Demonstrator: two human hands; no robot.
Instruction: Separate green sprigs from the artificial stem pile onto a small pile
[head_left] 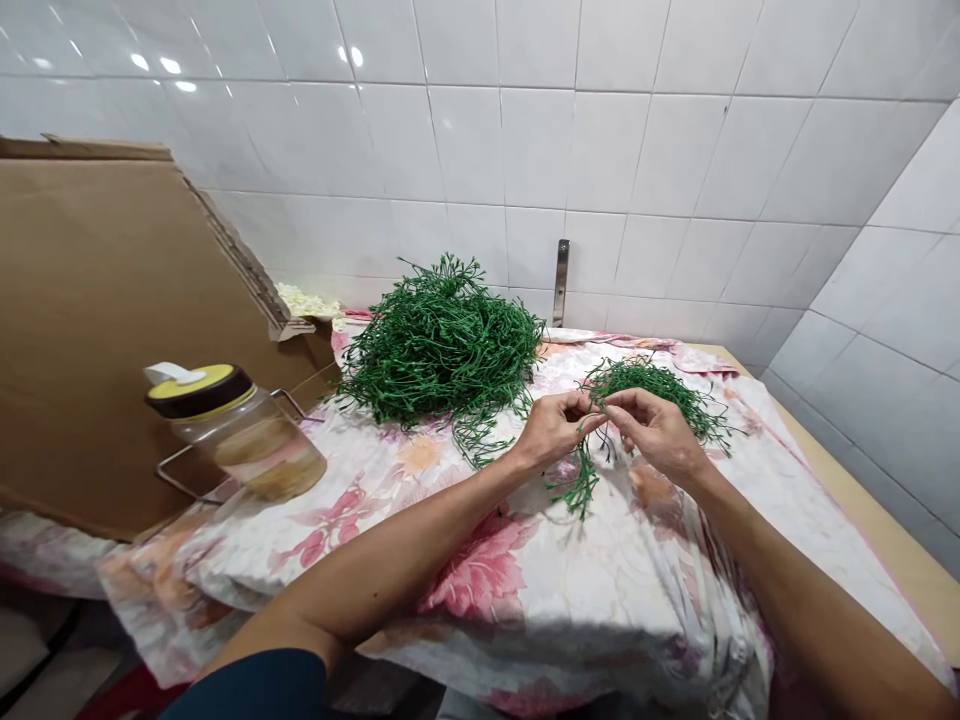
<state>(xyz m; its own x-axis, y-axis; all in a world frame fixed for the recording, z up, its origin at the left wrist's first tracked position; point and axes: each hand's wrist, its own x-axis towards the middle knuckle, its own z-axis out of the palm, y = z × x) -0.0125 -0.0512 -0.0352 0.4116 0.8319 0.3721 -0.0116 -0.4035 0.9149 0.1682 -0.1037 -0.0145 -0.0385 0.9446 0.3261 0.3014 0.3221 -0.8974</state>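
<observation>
My left hand (553,428) and my right hand (654,430) meet over the cloth, thumbs and forefingers pinched close together. Between them they grip a thin green stem piece, most of it hidden by the fingers. A few green sprigs (576,490) hang or lie just below the fingertips; whether they are joined to the held piece I cannot tell. Behind my right hand is a small heap of green sprigs (656,385). To the left of my hands rises a much larger pile of green plastic-looking stems (442,340) with small budded tips.
Flowered cloth (360,570) covers the table. On the left stands a clear jar (262,450) with a yellow and dark lid, before a large cardboard box (97,350). A metal bracket (561,283) is against the white tiled wall (540,130). Pale petals (307,302) lie behind the box.
</observation>
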